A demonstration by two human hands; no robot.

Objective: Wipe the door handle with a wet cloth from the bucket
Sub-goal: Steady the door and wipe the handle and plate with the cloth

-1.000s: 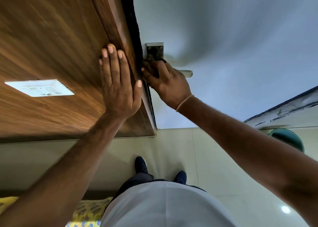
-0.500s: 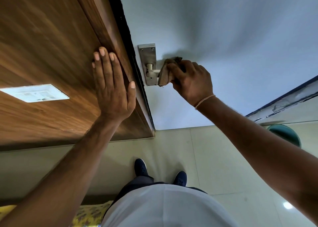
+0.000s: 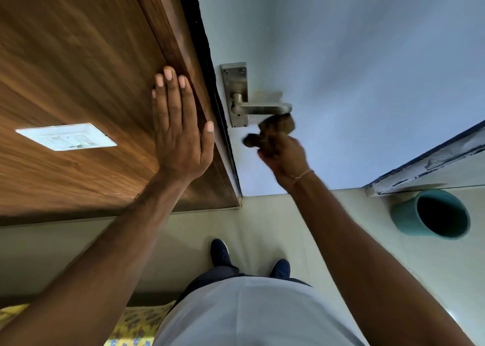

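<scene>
A metal lever door handle (image 3: 262, 108) on its backplate (image 3: 234, 82) sits on the pale grey door (image 3: 354, 57). My right hand (image 3: 284, 157) is just below the lever, closed around a crumpled brown cloth (image 3: 275, 126), which hangs a little under the lever's free end, apart from it. My left hand (image 3: 181, 125) lies flat with fingers together on the brown wooden panel (image 3: 78, 70) beside the door edge. A teal bucket (image 3: 433, 214) stands on the floor at the right.
A white switch plate (image 3: 67, 136) is set in the wooden panel at left. Pale floor tiles (image 3: 262, 219) run below, with my dark shoes (image 3: 220, 252). A yellow patterned fabric (image 3: 131, 322) lies at the bottom left. A worn blue-edged frame (image 3: 433, 157) runs along the right.
My right hand has slid along the lever from the backplate to its free end, then dropped below it with the cloth. The whole handle is now uncovered. My left hand stays flat on the wood.
</scene>
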